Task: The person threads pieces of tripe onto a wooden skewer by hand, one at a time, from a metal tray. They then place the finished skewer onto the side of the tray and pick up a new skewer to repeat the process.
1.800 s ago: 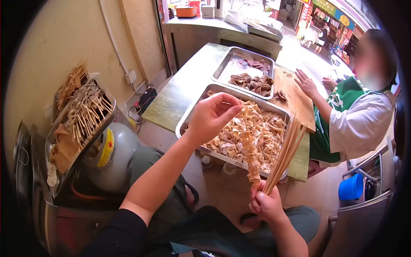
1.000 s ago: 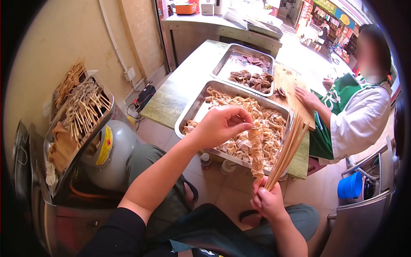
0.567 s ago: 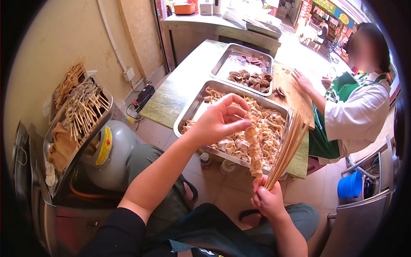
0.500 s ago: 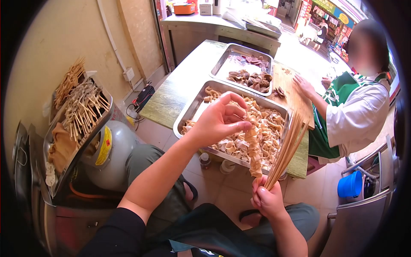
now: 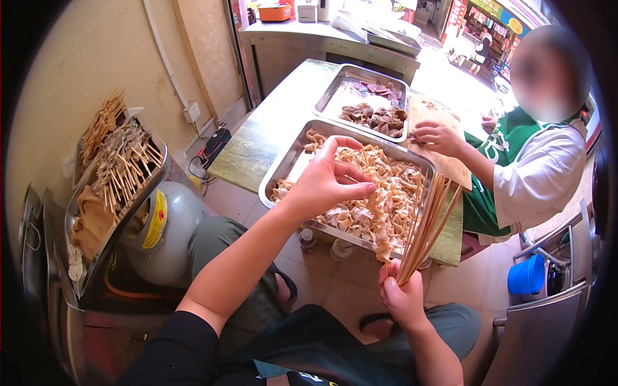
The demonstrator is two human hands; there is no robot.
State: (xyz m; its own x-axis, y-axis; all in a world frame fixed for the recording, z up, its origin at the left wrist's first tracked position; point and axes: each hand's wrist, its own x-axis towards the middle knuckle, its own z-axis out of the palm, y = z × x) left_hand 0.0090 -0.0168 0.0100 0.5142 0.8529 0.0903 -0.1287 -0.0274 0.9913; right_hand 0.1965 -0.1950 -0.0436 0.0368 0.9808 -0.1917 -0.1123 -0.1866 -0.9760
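Observation:
In my right hand (image 5: 402, 293) is a bundle of thin wooden skewers (image 5: 428, 225), fanned upward. The same hand grips the lower end of a skewer loaded with folded tan strips (image 5: 383, 241), which leans up over the tray. My left hand (image 5: 331, 180) is at the upper part of this loaded skewer. Its thumb and a fingertip are pinched together there, the index finger arched above. What exactly lies between the fingertips blends with the food behind. Below and behind both hands, a steel tray (image 5: 273, 183) holds a heap of tan, ribbon-like food pieces (image 5: 402, 183).
A second steel tray (image 5: 328, 96) with dark and purplish pieces stands behind. A co-worker in a green apron (image 5: 512, 138) reaches over a wooden board (image 5: 460, 170) at right. At left are a bin of filled skewers (image 5: 129, 161) and a grey gas cylinder (image 5: 174, 219).
The loaded skewer and my left fingers shift slightly. The skewer bundle spreads wider at the top. The co-worker's hand moves left across the board to the dark pieces there.

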